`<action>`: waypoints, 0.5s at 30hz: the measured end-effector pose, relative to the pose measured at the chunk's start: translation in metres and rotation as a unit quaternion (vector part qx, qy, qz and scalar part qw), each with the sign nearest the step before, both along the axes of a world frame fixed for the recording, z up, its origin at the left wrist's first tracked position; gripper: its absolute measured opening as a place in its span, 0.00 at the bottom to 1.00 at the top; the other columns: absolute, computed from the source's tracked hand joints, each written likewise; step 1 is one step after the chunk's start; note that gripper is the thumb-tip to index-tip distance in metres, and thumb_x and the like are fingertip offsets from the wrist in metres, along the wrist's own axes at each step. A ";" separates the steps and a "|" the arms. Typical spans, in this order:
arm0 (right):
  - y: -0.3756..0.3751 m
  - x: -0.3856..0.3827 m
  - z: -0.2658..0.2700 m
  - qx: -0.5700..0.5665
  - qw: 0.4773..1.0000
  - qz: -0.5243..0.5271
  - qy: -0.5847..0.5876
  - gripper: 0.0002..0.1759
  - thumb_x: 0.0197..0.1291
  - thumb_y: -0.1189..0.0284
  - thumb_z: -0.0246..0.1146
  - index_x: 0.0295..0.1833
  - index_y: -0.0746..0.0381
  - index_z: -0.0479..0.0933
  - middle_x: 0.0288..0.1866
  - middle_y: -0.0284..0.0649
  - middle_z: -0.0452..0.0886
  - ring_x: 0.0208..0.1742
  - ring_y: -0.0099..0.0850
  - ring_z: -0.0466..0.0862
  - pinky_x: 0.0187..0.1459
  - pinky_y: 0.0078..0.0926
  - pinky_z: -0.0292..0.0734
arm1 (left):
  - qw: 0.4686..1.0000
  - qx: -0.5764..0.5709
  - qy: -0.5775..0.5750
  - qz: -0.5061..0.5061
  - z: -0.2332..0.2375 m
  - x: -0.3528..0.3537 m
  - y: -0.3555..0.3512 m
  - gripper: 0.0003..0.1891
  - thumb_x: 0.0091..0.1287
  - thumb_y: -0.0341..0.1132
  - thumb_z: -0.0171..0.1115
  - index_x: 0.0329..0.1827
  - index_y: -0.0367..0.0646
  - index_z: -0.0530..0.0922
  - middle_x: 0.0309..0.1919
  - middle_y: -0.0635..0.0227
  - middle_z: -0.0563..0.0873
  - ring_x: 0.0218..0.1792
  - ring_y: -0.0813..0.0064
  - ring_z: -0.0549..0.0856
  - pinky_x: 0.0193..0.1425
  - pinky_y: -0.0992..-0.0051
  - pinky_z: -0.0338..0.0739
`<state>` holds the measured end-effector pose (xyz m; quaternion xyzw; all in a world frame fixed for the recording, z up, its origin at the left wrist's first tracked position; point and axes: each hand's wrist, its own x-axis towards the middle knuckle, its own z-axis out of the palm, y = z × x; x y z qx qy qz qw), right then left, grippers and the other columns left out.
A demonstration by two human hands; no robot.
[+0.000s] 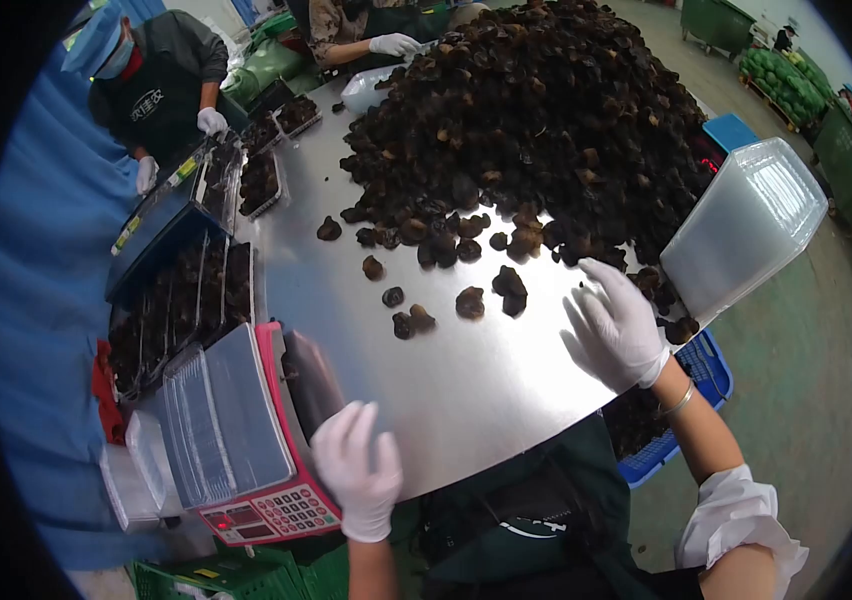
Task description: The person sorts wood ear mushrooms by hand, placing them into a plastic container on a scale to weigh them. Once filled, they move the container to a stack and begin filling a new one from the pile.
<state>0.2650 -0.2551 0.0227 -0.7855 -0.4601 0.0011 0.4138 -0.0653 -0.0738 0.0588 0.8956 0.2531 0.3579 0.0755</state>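
Observation:
A large heap of dark brown wood ear mushrooms (536, 110) covers the far part of the metal table (366, 370). Several loose pieces (470, 302) lie on the bare steel in front of it. My white-gloved right hand (624, 325) hovers over the table by the heap's near right edge, fingers stretched, with nothing in it. My left hand (358, 470), gloved too, is beside the pink scale (286, 500); its fingers are apart and it holds nothing. A clear plastic tray (201, 430) rests on the scale.
Stacked clear trays (746, 225) stand at the table's right edge, above a blue basket (708, 370). Filled trays (181, 310) line the left side. A co-worker (161, 90) handles a tray at far left; another person's gloved hand (394, 45) is behind the heap.

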 end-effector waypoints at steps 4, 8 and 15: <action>0.053 0.064 0.021 0.044 0.979 -0.076 -0.184 0.24 0.65 0.63 0.67 0.62 0.63 0.76 0.64 0.51 0.79 0.68 0.50 0.75 0.71 0.43 0.66 | 0.993 -0.108 0.026 -0.027 -0.026 0.054 0.011 0.25 0.60 0.29 0.69 0.64 0.41 0.79 0.64 0.54 0.77 0.64 0.51 0.75 0.68 0.56 0.72; 0.108 0.136 -0.019 -0.158 0.907 -0.349 -0.176 0.51 0.61 0.44 0.67 0.82 0.52 0.54 0.79 0.53 0.60 0.77 0.55 0.62 0.70 0.63 0.59 | 0.980 -0.193 0.025 -0.030 -0.039 0.082 0.029 0.27 0.71 0.38 0.64 0.71 0.40 0.72 0.71 0.50 0.69 0.72 0.49 0.67 0.77 0.54 0.61; 0.158 0.040 0.015 -0.162 0.975 0.060 -0.139 0.29 0.61 0.60 0.65 0.68 0.55 0.76 0.68 0.48 0.75 0.63 0.51 0.76 0.63 0.50 0.74 | 0.968 -0.246 -0.030 -0.049 -0.061 0.112 0.041 0.30 0.79 0.44 0.54 0.77 0.34 0.64 0.73 0.47 0.65 0.75 0.50 0.64 0.79 0.55 0.57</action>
